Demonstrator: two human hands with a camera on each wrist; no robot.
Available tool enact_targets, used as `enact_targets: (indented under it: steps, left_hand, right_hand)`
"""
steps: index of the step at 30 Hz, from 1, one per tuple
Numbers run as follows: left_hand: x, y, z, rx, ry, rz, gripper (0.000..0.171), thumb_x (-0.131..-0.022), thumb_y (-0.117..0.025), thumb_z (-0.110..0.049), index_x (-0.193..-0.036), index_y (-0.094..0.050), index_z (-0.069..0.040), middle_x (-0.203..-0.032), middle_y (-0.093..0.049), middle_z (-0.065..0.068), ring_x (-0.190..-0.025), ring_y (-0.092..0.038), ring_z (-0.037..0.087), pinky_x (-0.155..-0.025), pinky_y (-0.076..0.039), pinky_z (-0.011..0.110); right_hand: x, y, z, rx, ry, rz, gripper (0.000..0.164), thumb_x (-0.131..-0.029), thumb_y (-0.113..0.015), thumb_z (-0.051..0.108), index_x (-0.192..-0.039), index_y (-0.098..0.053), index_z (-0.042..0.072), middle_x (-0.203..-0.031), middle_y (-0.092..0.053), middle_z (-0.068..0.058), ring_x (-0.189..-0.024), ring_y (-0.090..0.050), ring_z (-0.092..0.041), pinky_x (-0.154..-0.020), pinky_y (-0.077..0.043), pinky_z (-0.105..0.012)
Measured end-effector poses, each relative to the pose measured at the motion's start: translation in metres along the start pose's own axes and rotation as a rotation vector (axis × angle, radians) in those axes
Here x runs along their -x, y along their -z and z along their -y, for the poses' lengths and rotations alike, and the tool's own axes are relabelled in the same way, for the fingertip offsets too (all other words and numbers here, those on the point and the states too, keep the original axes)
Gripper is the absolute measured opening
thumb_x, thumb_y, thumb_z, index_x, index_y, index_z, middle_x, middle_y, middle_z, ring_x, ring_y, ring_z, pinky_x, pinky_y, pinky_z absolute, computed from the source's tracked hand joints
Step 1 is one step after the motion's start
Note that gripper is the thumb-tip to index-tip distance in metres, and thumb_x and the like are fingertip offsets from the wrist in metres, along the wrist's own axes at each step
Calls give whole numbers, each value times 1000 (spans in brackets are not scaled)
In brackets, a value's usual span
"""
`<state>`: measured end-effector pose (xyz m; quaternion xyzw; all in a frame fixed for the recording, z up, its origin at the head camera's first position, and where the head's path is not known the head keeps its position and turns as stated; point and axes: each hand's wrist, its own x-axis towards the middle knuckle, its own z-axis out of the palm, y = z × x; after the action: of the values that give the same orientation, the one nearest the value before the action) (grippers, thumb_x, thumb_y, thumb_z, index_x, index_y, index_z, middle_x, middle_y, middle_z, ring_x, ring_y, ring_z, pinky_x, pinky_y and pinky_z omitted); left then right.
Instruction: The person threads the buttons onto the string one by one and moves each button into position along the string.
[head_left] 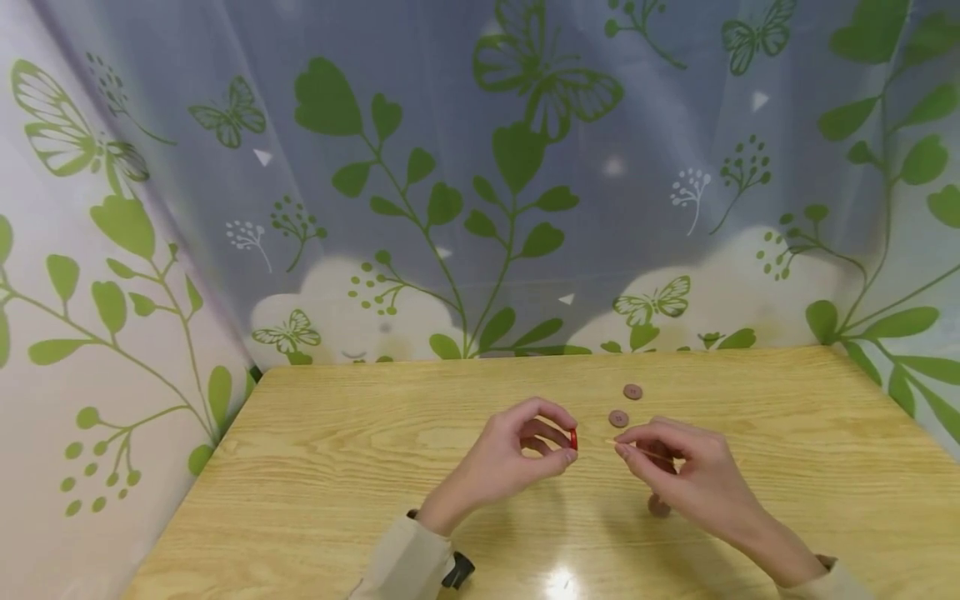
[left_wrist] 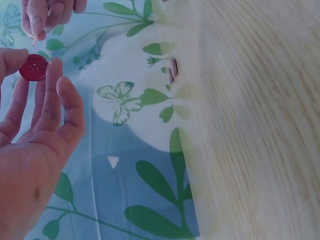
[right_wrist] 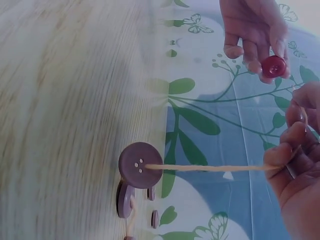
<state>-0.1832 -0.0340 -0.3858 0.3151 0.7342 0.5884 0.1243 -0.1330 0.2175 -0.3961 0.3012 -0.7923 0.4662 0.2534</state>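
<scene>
Between thumb and fingertips, my left hand (head_left: 506, 454) holds a red button (head_left: 573, 439) on edge; the left wrist view shows the holes in the face of this red button (left_wrist: 31, 70). Close by on the right, my right hand (head_left: 693, 471) pinches a thin pale cord (right_wrist: 215, 168), its tip poking out toward the red button with a small gap between. The cord runs back through a hole of a brown button (right_wrist: 131, 176) in the right wrist view. Another brown button (right_wrist: 124, 200) with cord through it is just below that one. From the head, one brown button (head_left: 658, 506) shows partly under the right hand.
Two loose brown buttons, a farther one (head_left: 633, 392) and a nearer one (head_left: 618, 418), lie on the wooden table (head_left: 337, 467) beyond the right hand. A patterned curtain (head_left: 435, 275) with leaves and butterflies hangs along the table's back and sides.
</scene>
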Motion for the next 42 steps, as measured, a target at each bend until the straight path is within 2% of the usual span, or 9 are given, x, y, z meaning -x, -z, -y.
enact_targets:
  steps: [7,11,20,25,32,36,42]
  left_hand:
    - [0,-4,-4,17,-14,1,27,-93,-73,-10,-117,-65,-19,-114,-70,7,-99,-72,12,-81,-60,25]
    - [1,-5,-5,23,-19,5,27,-93,-73,-10,-117,-66,-18,-114,-71,6,-99,-72,10,-82,-60,27]
    - [2,-7,-5,29,-20,10,27,-93,-73,-8,-117,-66,-17,-119,-70,6,-98,-71,6,-84,-62,33]
    - [4,-7,-4,15,-9,11,28,-93,-73,-8,-118,-66,-18,-118,-70,7,-98,-71,6,-83,-62,32]
    - [6,-9,-2,12,5,21,26,-93,-73,-12,-117,-67,-22,-117,-70,2,-101,-73,14,-82,-61,31]
    - [6,-10,-2,13,6,29,26,-94,-73,-12,-118,-67,-21,-118,-70,2,-101,-72,11,-83,-61,30]
    - [6,-11,-3,15,7,40,26,-94,-73,-13,-119,-67,-19,-119,-70,3,-101,-72,8,-86,-61,31]
  right_hand:
    - [-3,-3,3,6,-7,25,41,-81,-75,-15,-100,-75,21,-71,-55,14,-56,-42,-1,-50,-38,-16]
    - [-5,-5,3,15,-25,35,41,-82,-76,-14,-100,-74,24,-72,-55,15,-57,-42,1,-51,-38,-15]
    - [-5,-10,1,37,35,36,36,-77,-78,-14,-96,-75,17,-70,-55,14,-56,-41,4,-50,-36,-10]
    - [-3,-12,1,50,36,42,37,-77,-79,-13,-95,-75,19,-70,-54,15,-57,-40,5,-51,-35,-9]
    - [-3,-14,2,71,53,45,40,-77,-80,-11,-95,-74,24,-68,-51,15,-58,-39,6,-52,-34,-9]
    - [-3,-14,3,79,60,45,37,-77,-80,-11,-94,-74,21,-68,-50,15,-59,-38,6,-52,-34,-8]
    - [-4,-15,4,74,62,52,39,-78,-80,-11,-96,-74,24,-68,-51,15,-58,-38,7,-52,-34,-8]
